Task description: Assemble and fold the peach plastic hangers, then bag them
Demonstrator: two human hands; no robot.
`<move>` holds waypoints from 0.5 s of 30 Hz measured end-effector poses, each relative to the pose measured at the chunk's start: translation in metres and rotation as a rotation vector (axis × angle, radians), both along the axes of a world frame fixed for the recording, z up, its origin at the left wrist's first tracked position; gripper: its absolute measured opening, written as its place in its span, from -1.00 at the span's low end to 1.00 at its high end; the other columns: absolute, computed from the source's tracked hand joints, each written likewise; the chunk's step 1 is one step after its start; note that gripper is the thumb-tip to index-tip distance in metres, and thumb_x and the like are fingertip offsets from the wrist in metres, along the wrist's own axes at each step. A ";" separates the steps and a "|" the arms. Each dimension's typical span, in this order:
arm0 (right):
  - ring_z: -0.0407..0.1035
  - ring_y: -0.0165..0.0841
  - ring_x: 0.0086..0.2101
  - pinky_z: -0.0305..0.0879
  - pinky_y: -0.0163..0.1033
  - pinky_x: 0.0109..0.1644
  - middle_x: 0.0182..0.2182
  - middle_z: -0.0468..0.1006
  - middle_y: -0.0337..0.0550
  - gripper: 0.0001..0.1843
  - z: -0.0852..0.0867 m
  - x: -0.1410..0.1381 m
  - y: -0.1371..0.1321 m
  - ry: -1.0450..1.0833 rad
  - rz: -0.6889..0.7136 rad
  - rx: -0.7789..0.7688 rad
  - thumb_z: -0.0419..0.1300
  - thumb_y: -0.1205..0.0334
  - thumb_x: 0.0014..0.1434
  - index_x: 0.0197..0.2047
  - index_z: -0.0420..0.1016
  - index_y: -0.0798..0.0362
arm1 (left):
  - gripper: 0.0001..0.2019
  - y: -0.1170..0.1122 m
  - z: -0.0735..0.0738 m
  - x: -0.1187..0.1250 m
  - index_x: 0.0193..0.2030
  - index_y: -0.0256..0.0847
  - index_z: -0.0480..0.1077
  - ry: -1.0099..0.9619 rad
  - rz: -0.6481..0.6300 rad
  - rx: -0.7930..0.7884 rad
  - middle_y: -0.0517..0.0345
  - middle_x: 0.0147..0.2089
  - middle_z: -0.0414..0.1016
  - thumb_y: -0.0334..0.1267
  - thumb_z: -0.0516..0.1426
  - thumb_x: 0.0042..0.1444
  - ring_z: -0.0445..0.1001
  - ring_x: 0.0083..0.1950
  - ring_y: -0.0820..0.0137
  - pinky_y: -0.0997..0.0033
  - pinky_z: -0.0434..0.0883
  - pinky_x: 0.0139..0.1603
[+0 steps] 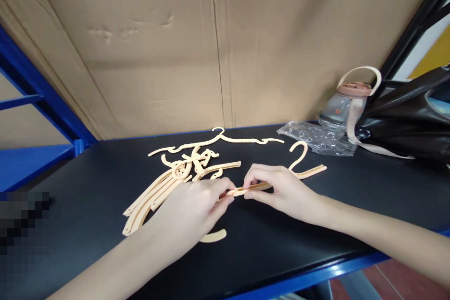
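Both hands meet over a black tabletop and pinch one peach plastic hanger arm. My left hand grips its left end with closed fingers. My right hand holds the middle of that arm, whose far end carries a hook. Just left of my left hand lies a heap of folded peach hangers. One unfolded hanger lies flat behind the heap. A short curved peach piece rests under my left wrist.
A creased clear plastic bag lies at the back right, beside a clear water bottle with a pink lid and strap. A black bag sits far right. Cardboard backs the table; blue shelf frame at left.
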State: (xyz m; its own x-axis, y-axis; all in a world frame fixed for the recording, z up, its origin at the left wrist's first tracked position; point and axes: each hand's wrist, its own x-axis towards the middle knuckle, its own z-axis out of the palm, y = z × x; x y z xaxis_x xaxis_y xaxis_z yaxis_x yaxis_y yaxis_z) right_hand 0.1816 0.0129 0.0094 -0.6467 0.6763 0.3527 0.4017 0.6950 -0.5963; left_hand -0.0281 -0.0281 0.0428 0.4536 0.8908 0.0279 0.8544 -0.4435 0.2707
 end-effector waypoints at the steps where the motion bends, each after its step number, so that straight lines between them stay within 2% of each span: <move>1: 0.36 -0.46 -0.36 0.24 -0.34 -0.27 -0.35 0.45 -0.33 -0.92 -0.001 0.000 0.000 0.005 -0.010 -0.003 0.22 0.31 0.19 -0.30 0.36 0.02 | -0.76 0.000 0.000 0.000 -0.21 -0.08 0.44 -0.006 0.013 -0.007 0.28 -0.42 0.47 -0.21 -0.06 0.29 0.35 -0.49 0.43 0.45 0.10 -0.48; 4: 0.35 -0.46 -0.38 0.23 -0.34 -0.29 -0.36 0.45 -0.34 -0.91 -0.002 0.000 -0.002 0.010 -0.035 -0.002 0.20 0.29 0.21 -0.28 0.32 0.00 | -0.81 0.000 -0.002 -0.001 -0.22 -0.05 0.42 -0.046 0.046 -0.022 0.33 -0.45 0.45 -0.19 -0.01 0.27 0.34 -0.51 0.45 0.47 0.11 -0.50; 8: 0.35 -0.46 -0.37 0.22 -0.34 -0.29 -0.34 0.44 -0.34 -0.91 -0.003 -0.001 -0.005 -0.009 -0.031 0.053 0.18 0.32 0.22 -0.29 0.31 0.00 | -0.85 0.002 -0.004 -0.002 -0.27 -0.08 0.40 -0.062 0.024 0.006 0.34 -0.50 0.41 -0.13 0.06 0.23 0.32 -0.52 0.46 0.49 0.11 -0.50; 15: 0.37 -0.44 -0.32 0.28 -0.33 -0.29 -0.29 0.45 -0.32 -0.94 0.000 -0.003 -0.009 -0.097 -0.010 0.113 0.16 0.29 0.24 -0.23 0.32 -0.01 | -0.76 -0.001 -0.007 0.003 -0.38 -0.16 0.37 0.002 -0.014 0.154 0.28 -0.47 0.43 -0.30 -0.04 0.26 0.33 -0.51 0.46 0.48 0.08 -0.49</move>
